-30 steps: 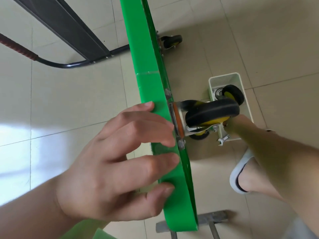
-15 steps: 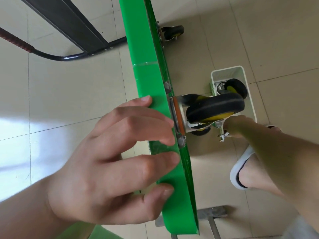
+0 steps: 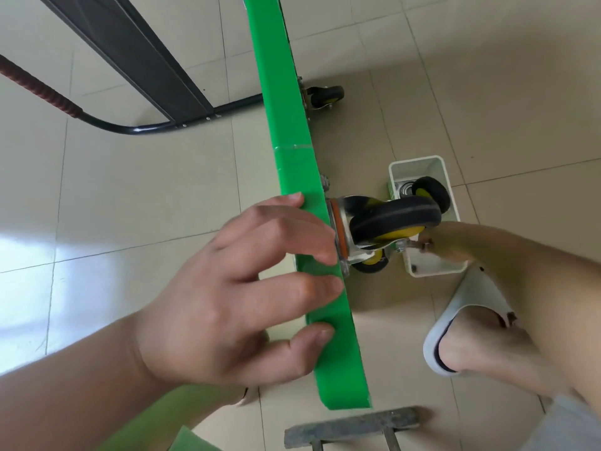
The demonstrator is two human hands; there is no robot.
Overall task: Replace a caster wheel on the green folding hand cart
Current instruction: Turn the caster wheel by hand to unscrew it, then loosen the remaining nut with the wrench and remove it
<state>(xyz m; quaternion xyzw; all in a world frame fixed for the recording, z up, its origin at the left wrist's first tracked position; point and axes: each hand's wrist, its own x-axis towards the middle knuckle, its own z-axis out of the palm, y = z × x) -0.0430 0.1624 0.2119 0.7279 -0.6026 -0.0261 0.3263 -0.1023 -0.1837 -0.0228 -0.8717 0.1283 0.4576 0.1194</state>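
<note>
Left grip (image 3: 227, 304) on cart edge (image 3: 292, 157), right grip (image 3: 455, 242) at caster (image 3: 395, 219) — bin (image 3: 432, 271) close

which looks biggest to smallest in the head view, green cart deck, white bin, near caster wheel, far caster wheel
1. green cart deck
2. white bin
3. near caster wheel, though it sits closer to the camera than the bin
4. far caster wheel, which may look smaller only because of distance
</note>
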